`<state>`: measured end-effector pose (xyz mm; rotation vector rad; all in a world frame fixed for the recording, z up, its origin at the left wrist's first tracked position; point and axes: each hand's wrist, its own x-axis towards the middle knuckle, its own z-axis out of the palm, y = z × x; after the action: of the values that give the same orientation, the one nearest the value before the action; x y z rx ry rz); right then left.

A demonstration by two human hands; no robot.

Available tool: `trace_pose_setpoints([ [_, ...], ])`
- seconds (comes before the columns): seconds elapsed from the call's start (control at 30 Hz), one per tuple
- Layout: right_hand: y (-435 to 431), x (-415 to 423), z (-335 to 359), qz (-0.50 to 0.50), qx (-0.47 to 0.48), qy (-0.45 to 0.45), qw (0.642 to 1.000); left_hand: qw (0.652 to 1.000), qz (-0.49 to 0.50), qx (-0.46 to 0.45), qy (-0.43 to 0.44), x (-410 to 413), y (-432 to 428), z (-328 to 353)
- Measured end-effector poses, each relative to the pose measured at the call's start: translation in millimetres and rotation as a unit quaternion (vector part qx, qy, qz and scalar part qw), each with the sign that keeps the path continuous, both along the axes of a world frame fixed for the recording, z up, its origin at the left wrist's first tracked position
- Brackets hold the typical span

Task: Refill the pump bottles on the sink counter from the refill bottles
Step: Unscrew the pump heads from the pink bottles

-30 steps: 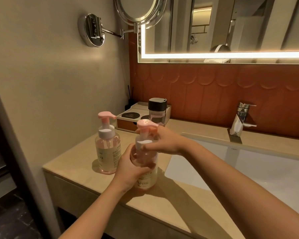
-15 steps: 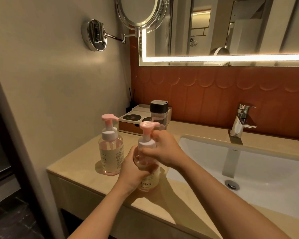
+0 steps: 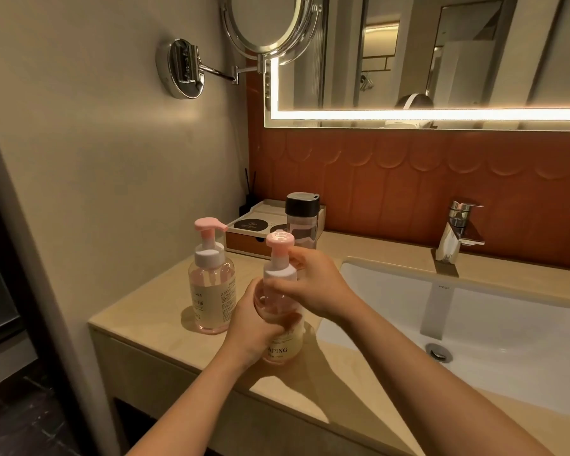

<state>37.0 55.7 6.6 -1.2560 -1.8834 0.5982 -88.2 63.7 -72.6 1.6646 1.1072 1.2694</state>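
Two hands grip the near pump bottle (image 3: pixel 282 311) standing upright on the counter (image 3: pixel 165 311): the left hand (image 3: pixel 254 327) wraps its body, fingers curled around it. The right hand (image 3: pixel 313 284) pinches the white collar, fingers pressed together.

Near pump bottle (image 3: pixel 282 304): label part-hidden by left hand (image 3: pixel 254 327) (only "APING" shows); sink (image 3: pixel 474 327) cut off right.

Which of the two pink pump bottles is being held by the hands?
The nearer pump bottle, at the counter's front edge: the left hand grips its body, the right hand its collar. The other pump bottle stands untouched.
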Motion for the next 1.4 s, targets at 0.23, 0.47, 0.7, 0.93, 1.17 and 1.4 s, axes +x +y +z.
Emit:
trace_pose_setpoints([
  [0.23, 2.5, 6.9, -3.8, 0.019, -0.022, -0.018, 0.999, 1.0, -0.003, -0.002, -0.005, 3.3, 1.2, 1.9],
  [0.47, -0.4, 5.5, -1.6, 0.035, -0.003, 0.03, 0.999, 1.0, 0.006, -0.01, -0.014, 0.8, 2.0, -1.8],
  [0.7, 4.8, 0.4, -9.7, -0.047, 0.0, -0.078, 0.996, 1.0, 0.002, -0.004, 0.004, 2.5, 0.5, 2.0],
  [0.93, -4.2, -8.0, -1.6, -0.062, 0.031, -0.047, 0.996, 1.0, 0.01, -0.008, 0.004, 0.2, -1.0, 0.8],
  [1.17, -8.6, 0.3, 7.8, 0.002, 0.007, -0.002, 1.0, 1.0, 0.012, 0.011, 0.005, 0.7, -0.4, 2.0],
  [1.4, -4.2, 9.2, 16.6, 0.087, -0.076, 0.016, 0.993, 1.0, -0.007, -0.011, -0.018, 3.2, -2.7, 5.4],
])
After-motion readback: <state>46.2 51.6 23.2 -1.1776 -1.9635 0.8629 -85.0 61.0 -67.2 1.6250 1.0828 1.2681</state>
